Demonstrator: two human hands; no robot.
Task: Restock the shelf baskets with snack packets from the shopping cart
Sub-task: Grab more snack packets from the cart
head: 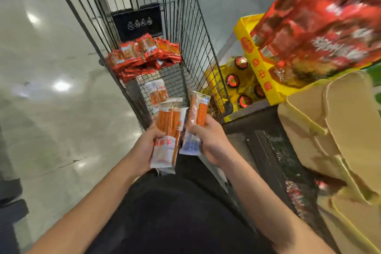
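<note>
Left hand [144, 146]: grip closed around a clear packet of orange sticks [167, 136], thumb side toward the cart; the packet stands roughly upright with its white printed end lowest.
Right hand [212, 140]: grip closed around a second packet of orange sticks [196, 117], tilted slightly right; its blue-and-white end points down.
Packet relation: the two held packets sit just beside each other, edges near or touching; exact contact cannot be told.
Shopping cart [193, 33]: black wire, directly ahead of both hands, standing on a glossy floor [51, 80].
Cart contents, near: one more clear packet [156, 93] lies on the wire bottom.
Cart contents, far: a pile of red snack packets [142, 55] against the far end.
Right side: cardboard box [329, 130], yellow carton [259, 64] with red-capped bottles [233, 80] beside it.
</note>
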